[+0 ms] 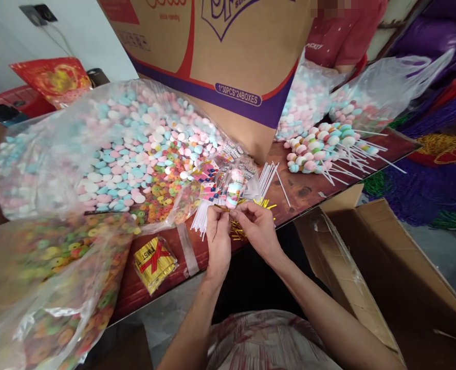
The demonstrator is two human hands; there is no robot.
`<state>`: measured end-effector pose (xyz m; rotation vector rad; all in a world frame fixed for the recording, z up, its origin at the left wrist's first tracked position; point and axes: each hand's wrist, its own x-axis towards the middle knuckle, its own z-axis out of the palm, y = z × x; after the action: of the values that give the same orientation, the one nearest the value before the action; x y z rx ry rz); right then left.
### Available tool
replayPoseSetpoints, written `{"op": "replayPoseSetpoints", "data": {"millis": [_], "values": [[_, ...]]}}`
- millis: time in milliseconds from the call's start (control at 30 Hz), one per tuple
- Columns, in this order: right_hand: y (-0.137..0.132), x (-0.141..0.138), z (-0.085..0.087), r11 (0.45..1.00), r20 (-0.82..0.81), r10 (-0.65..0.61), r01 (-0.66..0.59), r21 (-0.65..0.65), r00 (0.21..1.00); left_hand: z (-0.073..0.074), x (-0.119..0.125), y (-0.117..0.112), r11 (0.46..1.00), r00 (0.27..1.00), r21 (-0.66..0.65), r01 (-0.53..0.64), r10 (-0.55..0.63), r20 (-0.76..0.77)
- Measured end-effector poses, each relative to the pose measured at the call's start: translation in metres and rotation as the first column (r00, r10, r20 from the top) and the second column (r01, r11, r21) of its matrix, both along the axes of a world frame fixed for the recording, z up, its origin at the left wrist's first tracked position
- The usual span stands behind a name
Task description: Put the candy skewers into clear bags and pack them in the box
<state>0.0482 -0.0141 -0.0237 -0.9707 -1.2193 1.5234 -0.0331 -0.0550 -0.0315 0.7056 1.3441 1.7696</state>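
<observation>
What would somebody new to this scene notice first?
Probably the big clear plastic bag of pastel candies sprawled across the left of the view. Behind it stands a large printed carton. At the center, the left hand and right hand pinch the near end of a small wrapped candy stack.

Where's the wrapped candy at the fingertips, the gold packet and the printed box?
Wrapped candy point(234, 189): head view, middle of its wrapper.
Gold packet point(155, 264): head view, its upper face.
Printed box point(228, 61): head view, its printed side.
</observation>
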Motion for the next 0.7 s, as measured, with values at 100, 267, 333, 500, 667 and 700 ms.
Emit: {"op": "replayPoseSetpoints", "data": {"millis": [100, 267, 333, 500, 667, 700], "values": [[-0.001, 0.000, -0.003, 0.999, 0.041, -0.039, 0.038, 0.014, 0.998, -0.003, 0.002, 0.000, 1.000, 0.994, 0.026, -0.010, 0.012, -0.108], [-0.005, 0.001, -0.009, 0.994, 0.132, -0.010, -0.005, 0.113, 0.991, 0.001, 0.004, 0.004, 0.998, 1.000, 0.070, -0.005, 0.006, -0.007], [-0.006, 0.002, -0.010, 0.989, 0.141, 0.015, -0.036, 0.147, 0.990, 0.004, 0.002, 0.005, 0.999, 0.989, 0.042, 0.023, -0.029, 0.147], [0.000, 0.015, -0.006, 0.976, 0.075, 0.129, -0.140, 0.168, 0.989, 0.019, -0.008, 0.005, 0.965, 0.816, -0.053, 0.258, -0.188, 0.547], [0.014, 0.041, 0.003, 0.894, 0.154, 0.285, -0.321, 0.313, 0.946, 0.034, -0.013, 0.003, 0.836, 0.595, -0.080, 0.543, -0.316, 0.739], [0.015, 0.045, 0.004, 0.875, 0.197, 0.293, -0.345, 0.340, 0.936, 0.034, -0.012, 0.003, 0.825, 0.608, -0.085, 0.558, -0.337, 0.719]]}}
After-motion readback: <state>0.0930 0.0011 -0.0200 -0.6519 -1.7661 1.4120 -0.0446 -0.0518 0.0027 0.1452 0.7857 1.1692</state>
